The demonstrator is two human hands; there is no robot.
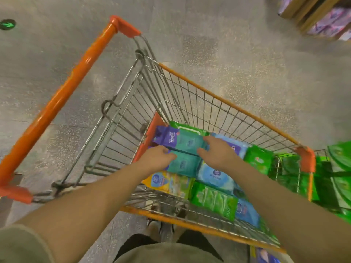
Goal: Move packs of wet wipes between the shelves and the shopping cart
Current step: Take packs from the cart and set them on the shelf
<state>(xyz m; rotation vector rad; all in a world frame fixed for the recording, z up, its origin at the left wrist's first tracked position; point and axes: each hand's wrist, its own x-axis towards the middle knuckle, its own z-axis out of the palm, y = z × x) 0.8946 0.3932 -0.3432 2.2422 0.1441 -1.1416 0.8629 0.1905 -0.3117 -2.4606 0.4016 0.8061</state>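
Head camera, looking down: two bare forearms reach into an orange-trimmed wire shopping cart [224, 103]. Nearest lie green, blue and yellow wipe packs [212, 200] on the cart floor. Beyond them the left hand [157, 158] curls its fingers over the near teal pack [183, 164], while the right hand [218, 150] grips the right end of the purple-and-teal Tempo pack [182, 141] just behind it. Farthest, the orange handle [62, 95] crosses above grey speckled floor [237, 44]

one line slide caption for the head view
Both hands grasp teal wipe packs in an orange-trimmed cart.
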